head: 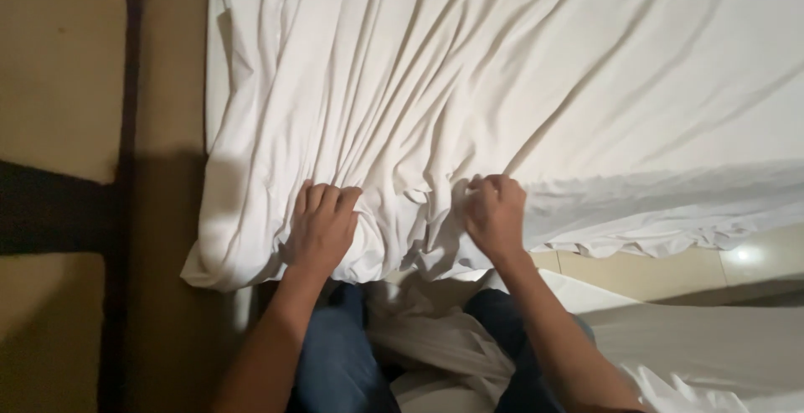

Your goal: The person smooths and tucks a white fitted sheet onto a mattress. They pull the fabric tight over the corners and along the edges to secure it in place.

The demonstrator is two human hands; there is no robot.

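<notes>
A wrinkled white bed sheet (519,78) covers the mattress and fills most of the view. My left hand (321,227) is clenched on a bunched fold of the sheet near the bed's near edge. My right hand (496,212) grips another gathered fold of the same sheet a little to the right. Creases fan out from both grips across the bed. Between my hands the sheet puckers into a small ridge. The sheet's lower edge hangs over the mattress side.
A beige wall with dark wooden trim (126,170) runs along the left. Pale floor tiles (670,266) show at lower right. More white cloth (712,346) lies on the floor by my legs in blue jeans (335,354).
</notes>
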